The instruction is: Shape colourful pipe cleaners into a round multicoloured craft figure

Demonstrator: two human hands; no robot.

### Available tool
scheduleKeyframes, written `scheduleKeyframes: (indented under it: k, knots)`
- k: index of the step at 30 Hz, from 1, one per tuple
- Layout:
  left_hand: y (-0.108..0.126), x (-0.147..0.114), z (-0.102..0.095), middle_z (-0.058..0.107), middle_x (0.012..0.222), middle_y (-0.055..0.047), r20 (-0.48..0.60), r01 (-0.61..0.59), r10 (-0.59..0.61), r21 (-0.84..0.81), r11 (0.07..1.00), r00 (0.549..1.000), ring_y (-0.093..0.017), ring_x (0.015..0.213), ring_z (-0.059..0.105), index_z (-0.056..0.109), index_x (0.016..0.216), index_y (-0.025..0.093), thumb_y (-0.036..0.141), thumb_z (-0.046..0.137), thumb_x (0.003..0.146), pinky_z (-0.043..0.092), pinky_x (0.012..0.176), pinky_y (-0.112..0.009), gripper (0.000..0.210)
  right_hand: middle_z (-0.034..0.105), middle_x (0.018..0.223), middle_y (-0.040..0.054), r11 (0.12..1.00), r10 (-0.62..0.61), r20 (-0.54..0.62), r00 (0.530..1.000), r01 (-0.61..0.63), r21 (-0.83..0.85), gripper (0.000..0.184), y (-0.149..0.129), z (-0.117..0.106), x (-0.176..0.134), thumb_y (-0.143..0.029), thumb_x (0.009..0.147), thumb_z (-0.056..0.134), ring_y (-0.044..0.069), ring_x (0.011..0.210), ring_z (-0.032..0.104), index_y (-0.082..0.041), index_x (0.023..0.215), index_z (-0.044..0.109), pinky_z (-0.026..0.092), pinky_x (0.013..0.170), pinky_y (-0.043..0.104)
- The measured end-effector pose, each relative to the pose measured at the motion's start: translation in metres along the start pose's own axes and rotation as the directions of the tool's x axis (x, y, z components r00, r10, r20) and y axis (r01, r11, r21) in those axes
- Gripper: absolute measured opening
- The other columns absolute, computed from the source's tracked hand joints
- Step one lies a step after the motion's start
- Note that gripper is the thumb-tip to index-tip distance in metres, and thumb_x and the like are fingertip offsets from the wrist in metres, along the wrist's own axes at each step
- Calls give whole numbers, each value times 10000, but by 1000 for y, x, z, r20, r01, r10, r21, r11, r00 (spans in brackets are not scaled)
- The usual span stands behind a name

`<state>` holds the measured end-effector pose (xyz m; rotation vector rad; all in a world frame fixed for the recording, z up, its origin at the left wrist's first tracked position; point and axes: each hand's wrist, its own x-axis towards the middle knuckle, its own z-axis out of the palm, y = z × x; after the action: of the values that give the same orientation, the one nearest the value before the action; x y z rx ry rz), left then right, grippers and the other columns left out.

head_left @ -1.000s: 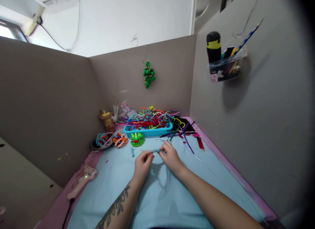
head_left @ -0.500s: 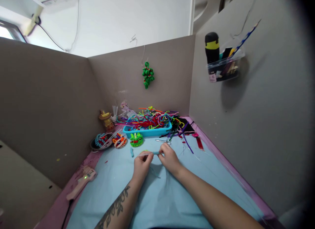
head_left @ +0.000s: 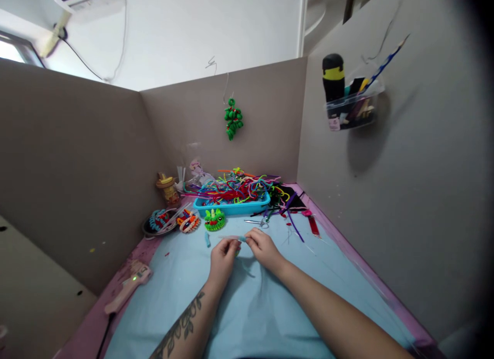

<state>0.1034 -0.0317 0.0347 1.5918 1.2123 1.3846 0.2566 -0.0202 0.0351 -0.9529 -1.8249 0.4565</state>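
Observation:
Over the light-blue cloth [head_left: 173, 297], both my hands pinch a thin pale stick [head_left: 227, 237] with light-blue pipe cleaner [head_left: 242, 239] wound around it. My left hand [head_left: 223, 256] is closed on the stick's left part. Fingers of my right hand [head_left: 264, 247] press together at the wound end. A loose light-blue strand [head_left: 247, 270] hangs below, between the hands. Something yellow-green is partly hidden beneath my left fingertips. A short light-blue coil [head_left: 207, 239] lies to the left of my left hand. Scissors [head_left: 262, 223] rest just beyond my right hand.
A blue tray [head_left: 231, 209] heaped with coloured pipe cleaners [head_left: 235, 191] stands at the back. Before it sit a green figure [head_left: 214, 220] and an orange one [head_left: 188, 221]. A dark bowl [head_left: 148, 230] and glue gun [head_left: 129, 288] are on the left. Grey panels enclose three sides.
My right fingers have shifted slightly left along the wound pipe cleaner. The loose strand below has swung a little to the right. The view has tilted slightly.

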Motion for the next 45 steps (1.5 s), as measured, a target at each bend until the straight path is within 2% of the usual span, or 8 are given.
scheduleKeyframes:
  k: [9, 17, 27, 33, 38, 41, 45]
  knots:
    - [5, -2, 1, 661, 710, -53, 77, -22, 23, -8, 1000, 997, -157, 666, 606, 677, 884, 149, 324, 527, 783, 481, 614, -266, 252, 523, 678, 11, 987, 143, -114, 983, -133, 91, 192, 6, 6, 3, -224, 836, 430, 157, 689, 509, -177, 698, 555, 391, 624, 257]
    - [6, -2, 3, 662, 727, -60, 54, -7, 7, 3, 1000, 999, -156, 664, 613, 682, 859, 141, 303, 551, 762, 496, 605, -254, 230, 551, 711, 11, 987, 145, -128, 981, -134, 91, 119, 4, 4, 2, -181, 788, 502, 151, 708, 523, -179, 714, 596, 401, 614, 250]
    - [12, -2, 4, 661, 668, -50, 1, 27, -27, 3, 1000, 1000, -156, 616, 610, 679, 705, 145, 313, 583, 715, 507, 577, -261, 194, 539, 703, 3, 985, 159, -152, 976, -146, 94, 27, 3, 5, 2, -180, 707, 565, 146, 688, 518, -177, 682, 574, 405, 585, 243]
    - [14, -1, 5, 661, 629, -42, 10, 76, -76, -27, 997, 997, -156, 588, 603, 670, 698, 137, 329, 588, 707, 492, 570, -259, 210, 523, 727, 10, 997, 77, -155, 985, -76, 13, 71, 1, 4, 0, -116, 709, 541, 164, 728, 509, -186, 699, 544, 412, 652, 279]
    - [12, 0, 3, 649, 605, -46, 11, 101, -101, 8, 995, 995, -156, 574, 590, 649, 629, 128, 399, 553, 735, 470, 562, -256, 306, 520, 755, 19, 998, 4, -143, 990, -13, -60, 122, -2, 4, -2, -78, 705, 520, 178, 763, 496, -198, 726, 528, 417, 677, 294]
    - [8, 1, 2, 638, 606, -37, -10, 72, -72, 24, 997, 997, -148, 573, 577, 629, 609, 132, 417, 534, 755, 459, 561, -253, 334, 514, 754, 18, 997, -15, -135, 991, 5, -80, 127, -3, 5, -2, -78, 704, 519, 179, 767, 491, -201, 732, 523, 415, 683, 295]
    - [4, 1, 2, 651, 663, -33, -31, 25, -25, 16, 1000, 999, -142, 594, 570, 634, 688, 133, 405, 532, 767, 452, 577, -253, 301, 519, 802, 19, 999, -14, -88, 996, 10, -42, 142, -4, 3, -2, -110, 705, 564, 172, 780, 498, -200, 809, 532, 420, 677, 282]
